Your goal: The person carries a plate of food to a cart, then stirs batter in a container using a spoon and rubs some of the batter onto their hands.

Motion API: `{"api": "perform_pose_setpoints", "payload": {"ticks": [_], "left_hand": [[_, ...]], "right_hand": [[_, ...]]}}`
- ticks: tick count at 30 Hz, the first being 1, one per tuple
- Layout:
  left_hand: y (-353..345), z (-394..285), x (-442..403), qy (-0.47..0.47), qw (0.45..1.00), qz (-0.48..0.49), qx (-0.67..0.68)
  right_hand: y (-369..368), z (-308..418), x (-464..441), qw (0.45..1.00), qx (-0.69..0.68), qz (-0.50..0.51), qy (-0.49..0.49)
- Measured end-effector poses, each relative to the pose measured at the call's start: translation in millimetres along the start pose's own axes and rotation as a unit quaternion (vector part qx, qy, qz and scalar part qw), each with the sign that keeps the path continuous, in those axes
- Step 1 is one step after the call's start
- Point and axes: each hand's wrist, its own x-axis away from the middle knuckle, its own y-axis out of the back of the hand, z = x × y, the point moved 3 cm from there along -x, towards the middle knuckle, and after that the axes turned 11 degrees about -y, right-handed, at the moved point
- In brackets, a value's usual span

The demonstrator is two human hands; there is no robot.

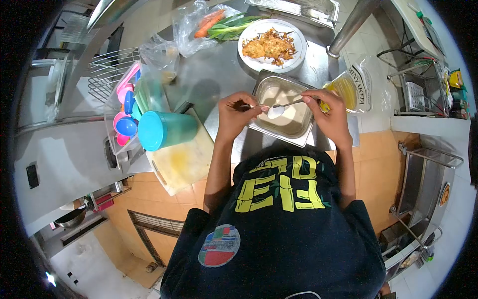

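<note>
My right hand (327, 110) grips the handle of a spoon (291, 103), whose bowl carries something white over a metal pan (301, 137). Inside the pan is a pale, creamy liquid (289, 123). At the pan's left side, my left hand (240, 113) has thumb and fingers pinched close to the spoon's bowl; what lies between them is too small to make out. Just beyond the pan stands a white plate (301, 44) of browned fried food (271, 46). A plastic pouch of yellow oil (346, 90) lies by my right hand.
To the left, a turquoise lidded container (172, 129) rests on a cutting board (196, 154). Beside it is a clear bin (110, 117) of coloured scoops. Carrots (209, 24) and green leaves (234, 27) lie at the back. A metal post (351, 30) rises at the back right.
</note>
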Motion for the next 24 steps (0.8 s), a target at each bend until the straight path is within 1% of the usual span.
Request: {"api": "perform_pose_setpoints", "payload": {"ticks": [1,4,5,7,8,11,14,16,20,23,24], "left_hand": [[3,3,1,-0.007,1.000,0.000,0.029],[6,8,-1,-0.031,0.995,-0.006,0.097],[6,9,-2,-0.039,0.992,-0.009,0.117],[-1,5,-2,-0.016,0.992,-0.041,0.118],[-5,3,-2,-0.003,0.991,-0.056,0.119],[-17,-5,-1,0.011,0.988,-0.059,0.145],[-19,0,-1,0.032,0.996,-0.019,0.078],[-19,3,-1,0.041,0.997,-0.005,0.071],[-19,3,-1,0.047,0.997,0.004,0.059],[-22,-1,-1,0.072,0.994,-0.008,0.077],[-24,-3,-1,0.073,0.993,-0.011,0.090]], "right_hand": [[0,0,0,1.000,0.001,-0.002,0.002],[2,8,9,0.998,0.029,-0.062,-0.005],[2,6,14,0.996,0.029,-0.084,-0.024],[2,-3,25,0.989,0.029,-0.131,-0.064],[1,-7,29,0.988,0.023,-0.127,-0.080],[-3,-11,40,0.987,0.018,-0.107,-0.118],[-6,-4,48,0.989,0.043,-0.065,-0.127],[-9,-5,51,0.989,0.061,-0.032,-0.130],[-10,-1,58,0.987,0.123,-0.007,-0.102],[-5,12,61,0.969,0.230,0.012,-0.084],[-2,15,61,0.967,0.236,0.027,-0.091]]}}
